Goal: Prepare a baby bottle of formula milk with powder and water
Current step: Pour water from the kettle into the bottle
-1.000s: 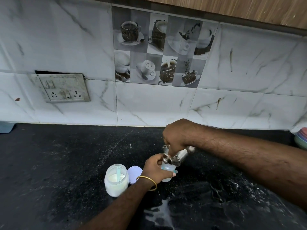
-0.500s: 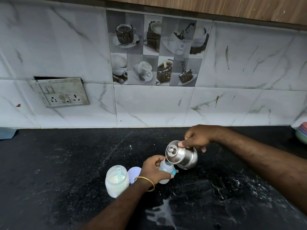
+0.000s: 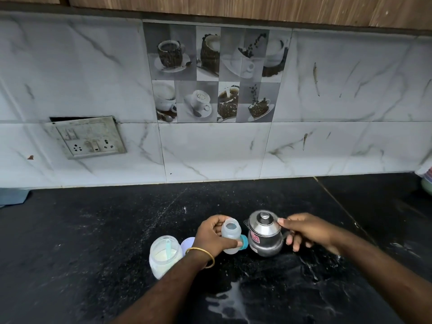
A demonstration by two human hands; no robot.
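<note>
Black stone counter (image 3: 93, 242), apparently wet

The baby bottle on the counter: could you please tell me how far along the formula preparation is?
Done: the baby bottle holds some water, and the steel kettle stands upright beside it. In hand: the left hand grips the open bottle; the right hand holds the kettle's handle. Left: scooping powder from the open powder jar, where the scoop sits, then capping and mixing.

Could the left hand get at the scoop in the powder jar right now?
Probably not at once. The left hand is wrapped around the baby bottle, so it is busy. The jar stands open right beside that wrist, scoop showing inside, so nothing else blocks it.
</note>
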